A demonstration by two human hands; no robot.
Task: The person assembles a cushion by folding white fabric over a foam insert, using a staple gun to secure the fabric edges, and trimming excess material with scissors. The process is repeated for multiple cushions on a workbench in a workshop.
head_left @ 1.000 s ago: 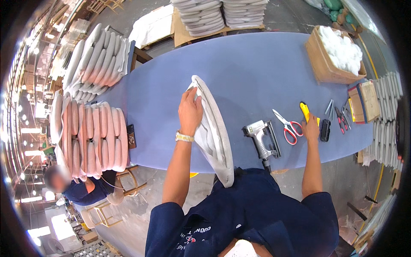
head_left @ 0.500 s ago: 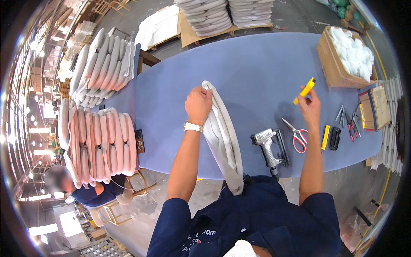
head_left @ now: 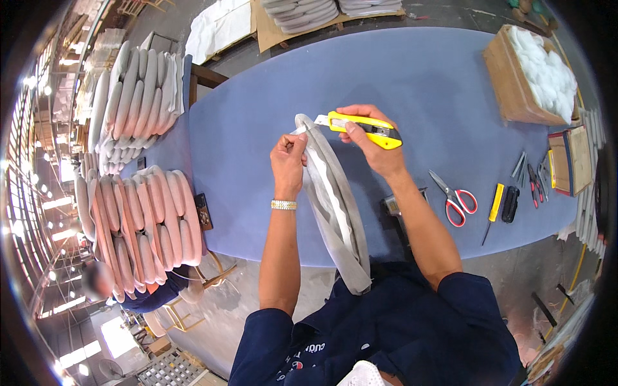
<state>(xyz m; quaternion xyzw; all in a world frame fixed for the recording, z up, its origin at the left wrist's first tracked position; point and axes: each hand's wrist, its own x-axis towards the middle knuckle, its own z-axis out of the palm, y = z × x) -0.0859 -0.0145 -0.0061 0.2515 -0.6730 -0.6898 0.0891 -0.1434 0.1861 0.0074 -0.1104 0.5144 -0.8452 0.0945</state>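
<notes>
seat pad: a grey fabric-covered oval seat pad [head_left: 335, 199] is standing on edge, tilted, its near end resting by the near edge of the blue table [head_left: 270, 103] against the person's body, its far end rising over the tabletop between the two hands.
left hand: the left hand [head_left: 289, 157] is pinching the loose grey fabric at the pad's far rim, fingers closed on it.
right hand: the right hand [head_left: 373, 145] is gripping a yellow plastic utility knife [head_left: 362, 127], fist closed round the handle, the blade end pointing left and meeting the pad's top rim.
handling: the pad is looking light and stiff at its core with a soft, slack cover; it is probably best taken by the rim, where the fabric is bunching, with fingers kept out of the blade's path.
right of the pad: a grey staple gun [head_left: 399, 209] is lying half hidden behind the right forearm; red-handled scissors [head_left: 454, 196], a yellow-handled screwdriver [head_left: 492, 209] and a small dark tool [head_left: 510, 204] are lying further right.
far right: a cardboard box of white stuffing [head_left: 534, 77] is sitting on the table.
left: pink cushions [head_left: 145, 225] and white cushions [head_left: 132, 96] are standing in rows beside the table.
near left: another person in a dark blue top [head_left: 154, 293] is sitting below the pink stack.
</notes>
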